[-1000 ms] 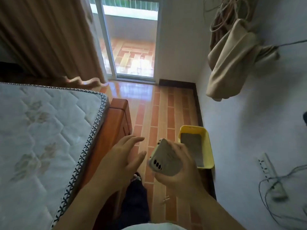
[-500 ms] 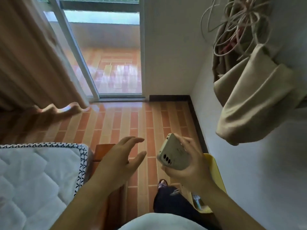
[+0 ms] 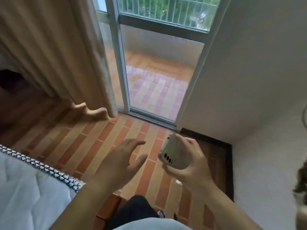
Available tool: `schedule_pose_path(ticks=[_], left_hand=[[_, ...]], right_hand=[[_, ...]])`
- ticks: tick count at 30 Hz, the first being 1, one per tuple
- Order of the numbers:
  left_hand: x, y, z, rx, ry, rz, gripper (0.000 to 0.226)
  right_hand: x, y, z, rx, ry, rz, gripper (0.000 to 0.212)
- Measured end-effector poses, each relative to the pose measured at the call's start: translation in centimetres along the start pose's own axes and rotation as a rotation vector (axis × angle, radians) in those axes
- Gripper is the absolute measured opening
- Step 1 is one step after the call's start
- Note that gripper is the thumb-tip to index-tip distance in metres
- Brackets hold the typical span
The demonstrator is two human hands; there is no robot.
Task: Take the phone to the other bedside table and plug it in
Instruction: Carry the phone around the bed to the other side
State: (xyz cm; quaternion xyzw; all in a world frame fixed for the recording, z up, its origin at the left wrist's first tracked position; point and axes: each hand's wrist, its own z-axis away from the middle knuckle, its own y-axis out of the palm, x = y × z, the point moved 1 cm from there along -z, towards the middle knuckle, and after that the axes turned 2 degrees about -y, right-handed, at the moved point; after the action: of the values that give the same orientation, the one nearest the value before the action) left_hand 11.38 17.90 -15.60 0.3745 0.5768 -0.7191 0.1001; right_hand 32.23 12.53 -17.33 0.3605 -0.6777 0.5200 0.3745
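Two hands out front; the right hand (image 3: pixel 191 165) wraps the phone (image 3: pixel 174 154) camera-side up, held clear above the tiled floor (image 3: pixel 99 146) for carrying; the left hand (image 3: pixel 119 161) spread and empty, likely for balance beside the mattress (image 3: pixel 25 188); no bedside table visible

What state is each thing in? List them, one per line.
phone: held in right hand, camera side up, no cable attached
left hand: open, empty
curtain: drawn to the left side, hem on the floor
mattress: bare
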Motion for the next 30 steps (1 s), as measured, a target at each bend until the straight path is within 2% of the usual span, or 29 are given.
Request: schedule_pose_path(ticks=[7,11,17,23,30], left_hand=[[8.4,-5.2,-8.3,-0.155,-0.212,0.089,0.038],[13.0,-10.2,-14.9,-0.217,-0.276,0.152,0.037],[19.4,-20.5,-21.6,-0.340,-0.323,0.108,0.034],[27.8,-27.8,-23.5,-0.441,-0.444,0.104,0.037],[40.2,-37.7,-27.1,-0.531,-0.601,0.099,0.038]], right_hand=[[-0.3,8.2,-14.9,0.266,-0.135,0.012,0.081],[0.0,13.3,-23.9,0.342,-0.167,0.029,0.084],[3.4,21.9,-36.9,0.413,-0.279,0.053,0.083],[6.5,33.0,-45.7,0.537,-0.375,-0.011,0.083],[10.4,49.5,-56.8,0.674,-0.453,-0.068,0.084]])
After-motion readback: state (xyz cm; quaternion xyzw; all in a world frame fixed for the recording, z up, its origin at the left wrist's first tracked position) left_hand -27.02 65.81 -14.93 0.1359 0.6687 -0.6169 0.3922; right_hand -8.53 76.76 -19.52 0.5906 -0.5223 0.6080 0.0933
